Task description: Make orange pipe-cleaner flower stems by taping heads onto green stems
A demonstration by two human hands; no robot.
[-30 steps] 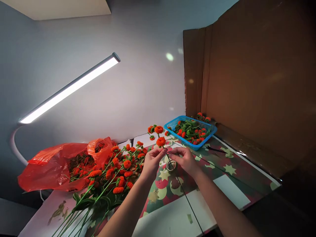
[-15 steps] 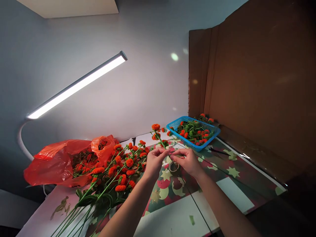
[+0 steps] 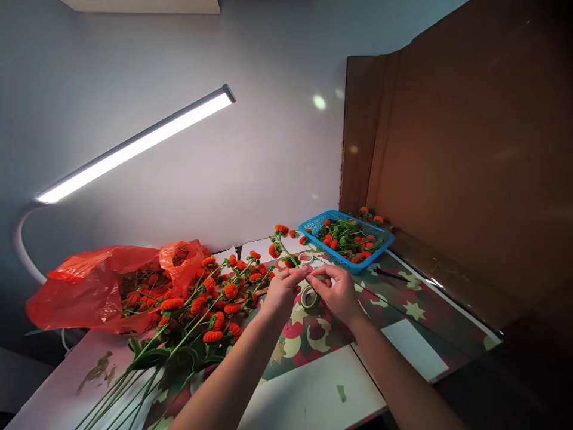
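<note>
While the left hand pinches a flower sprig by its green stem near the centre of the frame, the right hand brings its thumb and forefinger right beside those fingertips, at the stem's lower end. What lies between the right fingertips is too small to make out, so whether they are clamped on the stem cannot be told. The sprig leans up and to the left from the left hand, its orange heads above the knuckles. Just below the fingertips shows a roll of tape, and above them in the frame, near the stem, a pale ring.

To the right of centre, a blue basket holds orange flowers and green stems. Left of the left arm, a bunch of flowers lies on the worktop, its long stems running toward the bottom left, beside an open red plastic bag with more flowers in it. A white card lies at lower right, brown cardboard stands at right, and a lit lamp slants across the upper left.
</note>
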